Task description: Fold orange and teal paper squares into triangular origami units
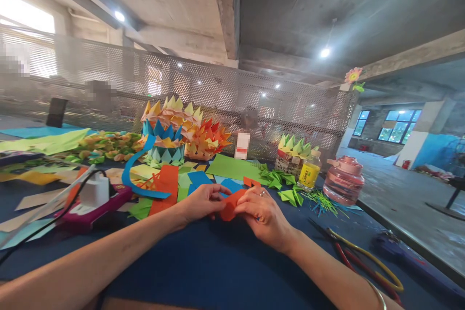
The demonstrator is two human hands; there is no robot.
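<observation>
Between my two hands is a small piece of orange-red paper (228, 209), bent or folded, above the dark blue tabletop (232, 261). My left hand (203, 202) pinches its left edge with thumb and fingers. On the other side, my right hand (263, 213), with a ring on one finger, grips the right part of the paper. Just behind the hands lie blue paper sheets (198, 180) and a large green sheet (232, 166). A larger orange sheet (165, 193) and a curled blue paper strip (127, 174) are to the left.
Folded-paper crowns (167, 140) stand at the back. Right of my hands are a yellow-labelled bottle (309, 172), a pink water jug (343, 181), paper shreds (321, 201) and scissors (363, 256). A magenta power strip (98, 210) with a white plug and cable sits left. A perforated screen (290, 97) rises behind.
</observation>
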